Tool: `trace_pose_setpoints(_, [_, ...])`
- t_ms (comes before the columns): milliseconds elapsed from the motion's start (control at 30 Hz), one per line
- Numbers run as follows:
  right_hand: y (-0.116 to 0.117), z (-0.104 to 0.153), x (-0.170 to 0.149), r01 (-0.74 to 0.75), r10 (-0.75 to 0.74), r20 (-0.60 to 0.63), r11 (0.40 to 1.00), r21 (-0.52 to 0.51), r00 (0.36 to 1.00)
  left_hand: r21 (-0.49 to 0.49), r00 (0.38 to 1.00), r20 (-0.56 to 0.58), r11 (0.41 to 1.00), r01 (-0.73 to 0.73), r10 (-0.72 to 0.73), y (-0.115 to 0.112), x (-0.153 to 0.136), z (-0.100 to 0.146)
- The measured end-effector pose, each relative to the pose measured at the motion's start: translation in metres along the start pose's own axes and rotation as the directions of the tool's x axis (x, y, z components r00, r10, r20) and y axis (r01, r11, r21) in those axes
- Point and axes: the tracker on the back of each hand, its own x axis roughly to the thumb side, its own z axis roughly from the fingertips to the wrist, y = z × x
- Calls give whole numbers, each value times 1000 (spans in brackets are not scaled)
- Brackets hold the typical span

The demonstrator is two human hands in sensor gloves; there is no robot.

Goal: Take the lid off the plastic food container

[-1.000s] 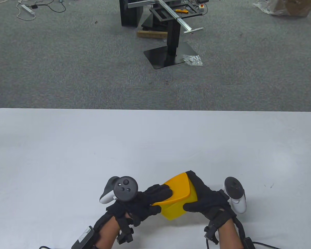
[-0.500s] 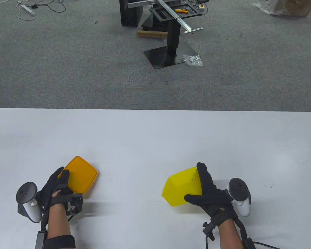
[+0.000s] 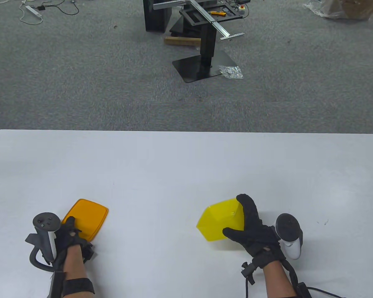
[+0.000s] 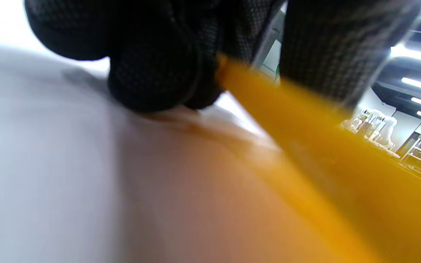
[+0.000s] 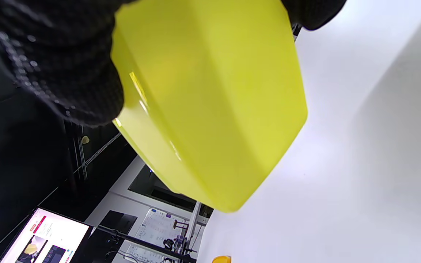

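Left hand (image 3: 69, 237): your fingers pinch the lid (image 3: 86, 218), near the desk's (image 3: 180, 167) front-left corner; lay it flat before letting go. Right hand (image 3: 251, 231): grips the tub (image 3: 220, 222), front-right; keep it steady.

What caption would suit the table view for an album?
Lid off: left hand holds the orange lid, right hand grips the yellow container.

White table (image 3: 186, 161), grey carpet floor (image 3: 80, 87), black pedestal stand (image 3: 202, 59), crumpled foil (image 3: 231, 72) beside its base, power strip (image 3: 32, 11), monitor (image 5: 46, 239) lit.
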Motion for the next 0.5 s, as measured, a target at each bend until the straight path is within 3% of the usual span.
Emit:
trace_pose_setpoints(100, [1,-2,1,5,-5,3,1000,5,1000,-23,998,48,999,-46,47,8,5,10])
trace_pose_setpoints(200, [-1,-3,5,-20,20,8,1000,-4,1000,-85,926,321,980,-182,200,25,40,42])
trace_pose_setpoints(233, [-4,-1,7,-27,27,11,1000,-15,1000,-181,860,461,972,-151,219,28,59,57])
trace_pose_setpoints(300, [-10,3,10,-35,36,12,998,-46,999,-324,740,631,946,-22,233,22,84,79])
trace_pose_setpoints(333, [-15,6,12,-43,44,9,997,-70,999,-350,664,719,932,90,207,14,96,91])
trace_pose_setpoints(367, [-20,8,14,-65,66,6,994,-92,998,-311,594,793,929,201,137,4,104,102])
trace_pose_setpoints(433, [-28,12,18,-120,121,2,983,-141,993,-204,521,854,913,353,-10,-14,114,114])
trace_pose_setpoints(500, [-34,15,21,-203,202,-27,961,-188,979,-221,511,858,873,435,-38,-27,118,117])
